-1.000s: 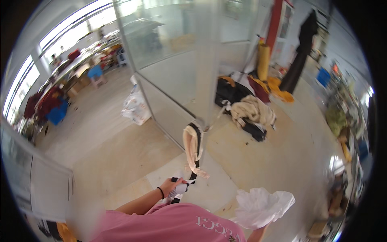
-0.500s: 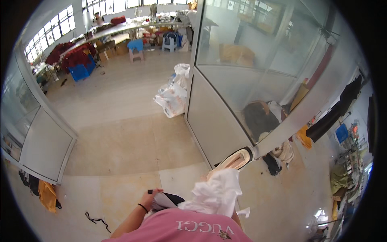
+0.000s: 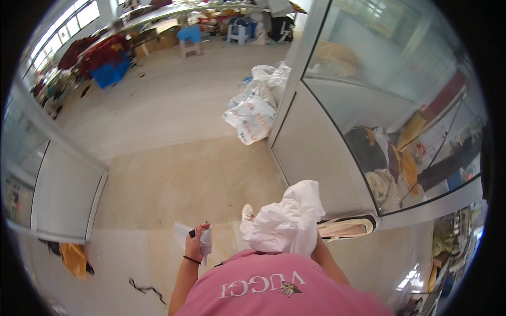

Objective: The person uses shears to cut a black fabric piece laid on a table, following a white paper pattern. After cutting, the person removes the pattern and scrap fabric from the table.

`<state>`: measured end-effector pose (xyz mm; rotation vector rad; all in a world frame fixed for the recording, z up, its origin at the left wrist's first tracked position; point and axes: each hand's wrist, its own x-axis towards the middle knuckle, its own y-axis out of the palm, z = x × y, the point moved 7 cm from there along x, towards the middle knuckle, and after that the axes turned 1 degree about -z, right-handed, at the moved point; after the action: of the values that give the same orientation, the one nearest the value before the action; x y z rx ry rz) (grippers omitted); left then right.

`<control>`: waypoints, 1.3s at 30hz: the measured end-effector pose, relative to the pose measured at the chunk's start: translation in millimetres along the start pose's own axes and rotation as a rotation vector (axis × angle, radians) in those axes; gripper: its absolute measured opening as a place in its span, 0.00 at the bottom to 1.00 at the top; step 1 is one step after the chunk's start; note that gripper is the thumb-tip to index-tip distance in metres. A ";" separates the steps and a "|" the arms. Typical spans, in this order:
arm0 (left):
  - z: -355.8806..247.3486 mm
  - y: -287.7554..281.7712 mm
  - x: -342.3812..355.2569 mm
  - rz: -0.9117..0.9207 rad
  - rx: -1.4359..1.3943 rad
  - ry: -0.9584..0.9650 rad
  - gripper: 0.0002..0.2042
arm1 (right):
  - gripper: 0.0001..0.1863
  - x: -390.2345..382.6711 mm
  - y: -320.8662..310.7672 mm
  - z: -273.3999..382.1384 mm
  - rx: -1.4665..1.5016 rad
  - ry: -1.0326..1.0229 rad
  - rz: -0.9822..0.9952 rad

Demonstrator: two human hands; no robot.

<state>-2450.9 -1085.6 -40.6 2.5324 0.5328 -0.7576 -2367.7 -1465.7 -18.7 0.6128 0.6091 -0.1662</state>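
Note:
My left hand (image 3: pixel 196 242) is out in front of me on the left, its fingers closed round a thin pale grey-white piece of cloth (image 3: pixel 206 241). A black ring-like piece shows on a finger, and a black band circles the wrist. A bulky bundle of white cloth (image 3: pixel 287 221) is held before my body on the right. My right forearm (image 3: pixel 329 259) runs up to it, and the cloth covers my right hand. One light shoe (image 3: pixel 246 217) shows beside the bundle.
A doorway opens ahead between a left glazed panel (image 3: pixel 66 192) and a right one (image 3: pixel 316 142). White plastic bags (image 3: pixel 255 113) lean at the right panel's foot. A black cord (image 3: pixel 146 288) lies on the floor. Farther off stand a blue crate (image 3: pixel 110 72) and a stool (image 3: pixel 190 39).
I have moved toward the doorway, and the view has turned left. The white bundle is higher before me. My left hand has swung away from my body, the pale cloth in it now in plain sight.

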 end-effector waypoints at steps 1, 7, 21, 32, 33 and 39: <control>-11.2 6.9 17.5 -0.010 0.014 0.045 0.13 | 0.20 15.4 9.4 7.0 -0.001 0.001 0.002; -86.8 19.4 106.1 -0.079 0.030 0.117 0.15 | 0.20 125.7 71.8 33.5 0.019 0.097 0.029; -224.1 -38.0 278.4 -0.364 -0.087 0.251 0.18 | 0.23 382.1 324.1 106.6 -0.172 0.147 0.210; -504.0 52.0 548.6 -0.193 -0.134 0.371 0.13 | 0.22 520.0 374.6 160.4 0.086 0.009 0.011; -514.7 64.6 576.9 -0.099 -0.164 0.333 0.14 | 0.22 518.3 376.4 166.0 0.097 -0.003 -0.020; -577.1 151.2 686.3 0.054 -0.125 0.301 0.15 | 0.22 600.5 410.8 179.2 0.252 -0.010 -0.038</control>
<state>-1606.3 -757.2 35.7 2.5446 0.5853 -0.3135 -1660.7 -1219.6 -50.2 0.8441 0.5942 -0.2842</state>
